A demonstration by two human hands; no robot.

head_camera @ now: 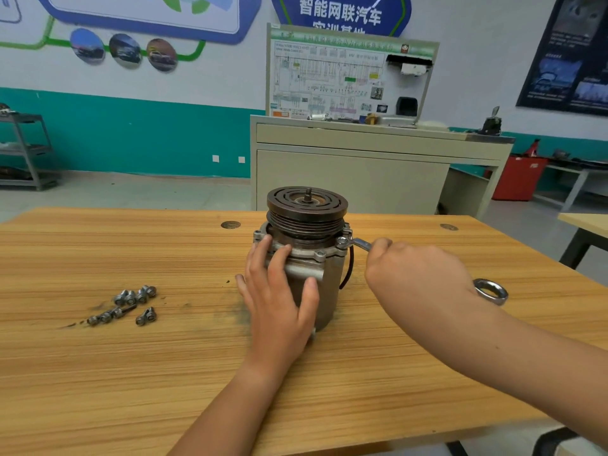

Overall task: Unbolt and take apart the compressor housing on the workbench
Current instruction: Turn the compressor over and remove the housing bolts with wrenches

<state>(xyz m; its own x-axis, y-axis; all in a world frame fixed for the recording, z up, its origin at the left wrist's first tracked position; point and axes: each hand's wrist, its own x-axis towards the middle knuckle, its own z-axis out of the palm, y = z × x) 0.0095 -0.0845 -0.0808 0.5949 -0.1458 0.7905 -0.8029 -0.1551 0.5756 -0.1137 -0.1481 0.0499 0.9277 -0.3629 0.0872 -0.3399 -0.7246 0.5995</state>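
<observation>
**Q:** Step in hand?
**A:** Flange bolt removal. The compressor housing (329, 291), matt cast metal under a grooved pulley (307, 205), stands upright mid-workbench (131, 373). The left hand (279, 291) braces it with fingers spread. The right hand (411, 271) grips the steel wrench (358, 243), seated on the right flange bolt (342, 242).
**Q:** Next?
**A:** Probably swing the wrench while steadying the housing.

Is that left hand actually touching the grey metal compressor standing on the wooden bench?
Touching. The head view shows the left hand pressed flat against the grey metal compressor, fingertips on its bolted flange.
</observation>
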